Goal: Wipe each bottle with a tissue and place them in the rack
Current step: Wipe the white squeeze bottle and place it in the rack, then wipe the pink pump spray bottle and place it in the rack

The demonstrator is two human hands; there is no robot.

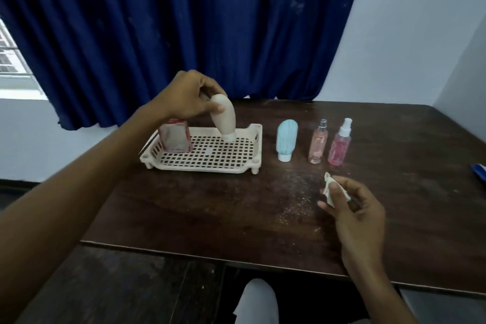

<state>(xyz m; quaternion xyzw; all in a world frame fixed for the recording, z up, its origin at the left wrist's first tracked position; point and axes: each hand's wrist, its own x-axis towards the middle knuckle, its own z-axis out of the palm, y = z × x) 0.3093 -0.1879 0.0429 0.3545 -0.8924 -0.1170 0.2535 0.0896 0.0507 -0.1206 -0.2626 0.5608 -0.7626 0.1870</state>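
Now left fingers (213,106) grip beige bottle (226,121) in rack (258,145) beside clear bottle (175,138); right fingers (352,183) pinch tissue (328,193).

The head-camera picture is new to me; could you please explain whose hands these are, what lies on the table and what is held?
No machine here: a person wears a wide-angle camera on the head, so this one picture looks forward and down over their own bare arms. The left hand grips a beige bottle, cap down and tilted, inside the cream rack, where a clear red-trimmed bottle already stands. The right hand pinches a crumpled tissue. On the dark table, right of the rack, stand a blue tube, a slim pink spray bottle and a wider pink spray bottle.
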